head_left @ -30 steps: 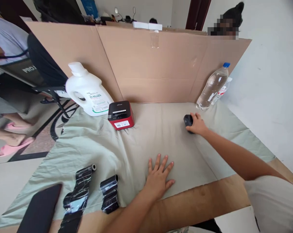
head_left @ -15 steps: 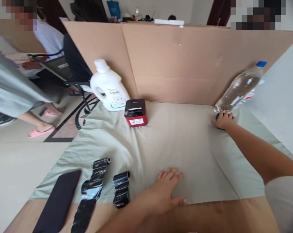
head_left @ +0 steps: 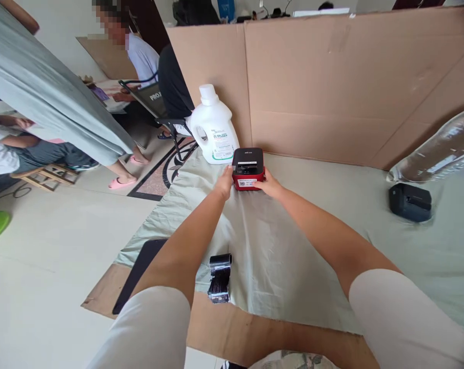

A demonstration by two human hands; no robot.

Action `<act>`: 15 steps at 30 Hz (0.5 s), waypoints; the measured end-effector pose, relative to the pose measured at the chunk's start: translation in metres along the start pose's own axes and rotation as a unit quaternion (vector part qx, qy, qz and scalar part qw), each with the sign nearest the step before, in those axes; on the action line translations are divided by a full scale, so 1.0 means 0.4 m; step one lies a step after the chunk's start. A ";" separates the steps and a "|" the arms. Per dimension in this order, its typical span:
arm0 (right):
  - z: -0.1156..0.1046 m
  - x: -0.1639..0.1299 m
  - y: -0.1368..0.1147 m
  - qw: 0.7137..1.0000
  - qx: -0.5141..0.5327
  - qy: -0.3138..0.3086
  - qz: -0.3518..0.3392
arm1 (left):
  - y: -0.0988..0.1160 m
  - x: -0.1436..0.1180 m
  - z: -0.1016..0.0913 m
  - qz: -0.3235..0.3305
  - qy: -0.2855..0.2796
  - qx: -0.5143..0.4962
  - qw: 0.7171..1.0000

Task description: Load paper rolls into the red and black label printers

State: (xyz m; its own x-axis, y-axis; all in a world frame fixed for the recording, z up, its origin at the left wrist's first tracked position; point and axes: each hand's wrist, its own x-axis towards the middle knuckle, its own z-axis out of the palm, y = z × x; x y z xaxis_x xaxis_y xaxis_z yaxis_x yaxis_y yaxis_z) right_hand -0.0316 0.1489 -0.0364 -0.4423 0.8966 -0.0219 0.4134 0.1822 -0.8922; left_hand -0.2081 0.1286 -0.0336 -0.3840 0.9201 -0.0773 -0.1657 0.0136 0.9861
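Note:
Both my arms reach forward to a small red-and-black label printer [head_left: 248, 169], which stands on the cloth. My left hand [head_left: 224, 183] is pressed against its left side, and my right hand [head_left: 271, 184] is closed round its right front corner. The printer seems to rest on the cloth between them. Just behind it stands a white detergent jug [head_left: 215, 128] with a white cap. A partly unrolled roll of shiny black film [head_left: 219, 279] lies nearer to me, to the right of my left forearm. My left arm partly hides a flat dark slab [head_left: 143, 271].
A small black device [head_left: 410, 202] sits at the right, before a leaning clear bottle [head_left: 439, 148]. Cardboard panels [head_left: 320, 92] close off the back. The grey-green cloth [head_left: 293, 266] covers the table. Beyond its left edge are a person in grey [head_left: 55, 77] and a seated person [head_left: 143, 59].
My right hand has left the black device and moved left to the red-and-black label printer. My left hand has risen from the front cloth to its other side. The view has swung left.

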 end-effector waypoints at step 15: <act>-0.153 -0.742 0.110 0.998 0.037 0.050 0.011 | -0.110 -0.621 0.169 -0.035 -0.201 0.063 0.977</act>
State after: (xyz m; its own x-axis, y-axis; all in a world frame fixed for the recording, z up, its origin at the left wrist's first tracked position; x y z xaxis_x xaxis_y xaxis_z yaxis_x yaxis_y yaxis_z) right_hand 0.1667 -0.0842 -0.0416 -0.3509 0.9364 0.0002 0.3600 0.1351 -0.9231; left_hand -0.0440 -0.0740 -0.0480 0.0158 0.9943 -0.1053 -0.0558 0.1061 0.9928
